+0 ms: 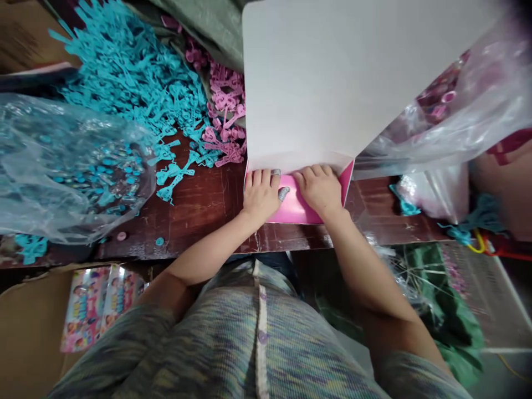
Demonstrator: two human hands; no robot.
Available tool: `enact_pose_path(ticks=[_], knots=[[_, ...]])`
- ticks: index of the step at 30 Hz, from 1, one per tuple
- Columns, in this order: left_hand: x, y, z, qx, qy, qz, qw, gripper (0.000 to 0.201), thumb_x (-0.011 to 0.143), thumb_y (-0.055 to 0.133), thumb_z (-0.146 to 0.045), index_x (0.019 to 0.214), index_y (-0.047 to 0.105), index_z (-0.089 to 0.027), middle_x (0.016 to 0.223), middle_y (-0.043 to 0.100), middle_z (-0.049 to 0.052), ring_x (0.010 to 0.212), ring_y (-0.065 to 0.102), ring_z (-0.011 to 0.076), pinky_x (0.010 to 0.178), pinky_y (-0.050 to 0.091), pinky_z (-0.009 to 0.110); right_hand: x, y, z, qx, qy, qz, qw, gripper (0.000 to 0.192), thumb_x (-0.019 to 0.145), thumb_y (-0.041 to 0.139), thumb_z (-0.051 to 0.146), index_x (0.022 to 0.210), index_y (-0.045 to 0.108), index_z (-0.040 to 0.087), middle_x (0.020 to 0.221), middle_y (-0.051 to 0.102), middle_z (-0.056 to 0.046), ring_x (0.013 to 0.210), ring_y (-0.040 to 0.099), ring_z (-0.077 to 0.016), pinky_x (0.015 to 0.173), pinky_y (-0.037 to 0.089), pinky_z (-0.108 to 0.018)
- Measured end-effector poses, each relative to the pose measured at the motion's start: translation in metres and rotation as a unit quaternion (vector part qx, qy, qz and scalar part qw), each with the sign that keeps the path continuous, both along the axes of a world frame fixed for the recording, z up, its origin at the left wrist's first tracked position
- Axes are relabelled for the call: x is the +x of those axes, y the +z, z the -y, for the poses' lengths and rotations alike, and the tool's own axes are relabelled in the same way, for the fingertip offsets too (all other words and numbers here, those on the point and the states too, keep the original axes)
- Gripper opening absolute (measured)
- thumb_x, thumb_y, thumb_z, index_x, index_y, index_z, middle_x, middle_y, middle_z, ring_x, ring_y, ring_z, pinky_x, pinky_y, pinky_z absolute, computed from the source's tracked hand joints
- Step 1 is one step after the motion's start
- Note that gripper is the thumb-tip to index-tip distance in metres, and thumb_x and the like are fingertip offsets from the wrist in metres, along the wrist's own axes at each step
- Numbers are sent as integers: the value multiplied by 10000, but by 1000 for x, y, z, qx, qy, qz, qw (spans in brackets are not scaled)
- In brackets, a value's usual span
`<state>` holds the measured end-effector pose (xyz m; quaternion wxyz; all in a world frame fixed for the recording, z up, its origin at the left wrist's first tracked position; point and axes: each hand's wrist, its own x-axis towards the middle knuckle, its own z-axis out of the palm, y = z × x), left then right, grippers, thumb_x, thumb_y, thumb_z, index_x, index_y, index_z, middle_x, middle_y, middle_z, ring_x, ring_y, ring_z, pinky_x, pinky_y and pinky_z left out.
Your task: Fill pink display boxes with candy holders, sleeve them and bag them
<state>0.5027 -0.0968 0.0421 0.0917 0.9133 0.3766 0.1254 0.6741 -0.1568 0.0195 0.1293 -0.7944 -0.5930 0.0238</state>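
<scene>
A pink cardboard box (299, 215) stands on the table's front part, and its large white inner panel (307, 72) rises behind it. My left hand (262, 194) lies palm down on the left side of the pink surface, fingers stretched towards the back fold. Grey wrapping covers its thumb and one fingertip. On the right side, my right hand (320, 189) presses flat near the back fold, fingers extended. Bare pink shows between the two hands. Neither hand holds anything loose; the fingertips partly meet the white fold.
Turquoise plastic pieces (137, 72) heap at the back left, beside pink plastic pieces (226, 111). A clear bag (75, 166) of small blue-capped parts lies left. Another plastic bag (449, 122) stands right. Below left, a carton (29, 321) holds printed packages (89, 305).
</scene>
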Motion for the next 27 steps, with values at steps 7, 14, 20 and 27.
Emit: enact_pose_path(ticks=[7,14,20,27], knots=[[0,-4,-34,6,-43,-104,994,418,1125,387,-347,1349,652,-115,1283,651,206,1209,564,365,1077,430,524,-17,-4,8,27,-64,-26,997,459,1100,426,409,1378,667,134,1393,584,-238,1222,492,-377,1025,424,-520],[7,-9,-51,-27,-21,-77,996,324,1105,461,-218,1342,661,-122,1432,567,206,1350,536,344,1153,425,517,-2,-5,-23,-47,0,-28,998,428,1103,387,410,1215,726,175,1242,645,-197,1130,528,-367,992,427,-523],[1,10,-30,-21,-30,-54,998,375,1123,406,-200,1393,652,-118,1492,582,196,1439,523,318,1245,405,529,-4,-5,-20,4,5,-24,1000,447,1097,389,371,1258,740,144,1219,666,-216,1098,550,-369,958,456,-523],[-67,-3,55,47,-116,-82,989,511,1097,523,-379,1515,596,-95,1656,497,190,1579,409,398,1316,352,592,-34,-15,-44,98,187,-115,971,475,1123,370,345,1380,716,145,1338,708,-182,1205,601,-313,1087,483,-491]])
